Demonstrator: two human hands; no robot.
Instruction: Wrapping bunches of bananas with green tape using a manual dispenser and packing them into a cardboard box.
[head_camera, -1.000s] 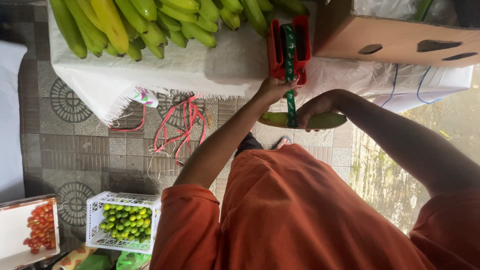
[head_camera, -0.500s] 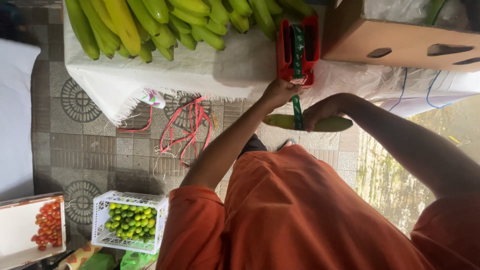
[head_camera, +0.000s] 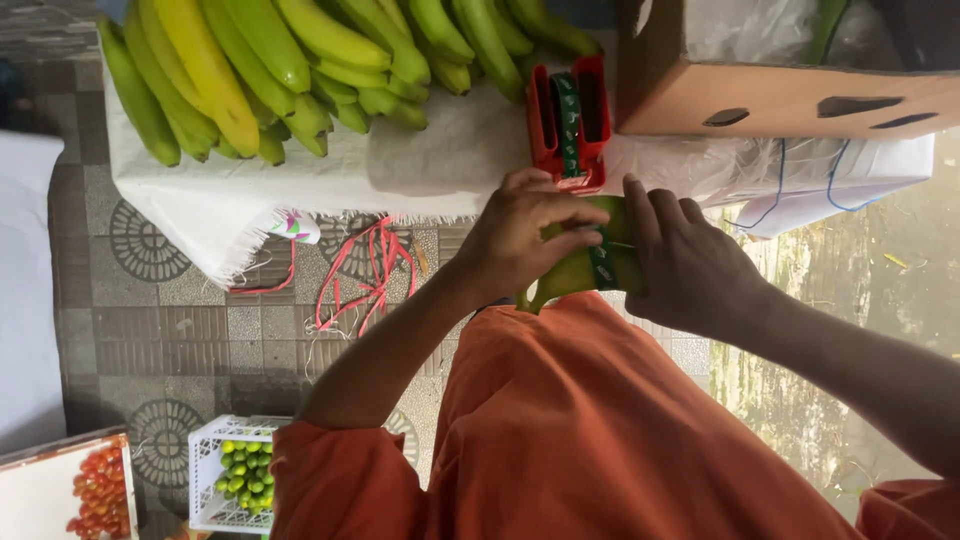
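A green plantain (head_camera: 575, 270) banded with green tape (head_camera: 603, 262) is sitting mid-frame; the left hand (head_camera: 520, 245) and right hand (head_camera: 690, 265) are both closing around it.

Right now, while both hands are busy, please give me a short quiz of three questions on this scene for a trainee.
1. True or false: the left hand and the right hand both hold the green banana.
2. The tape dispenser on the table is: A blue, B red, C white?
3. What fills the white crate on the floor?
Key: 1 true; 2 B; 3 small green fruits.
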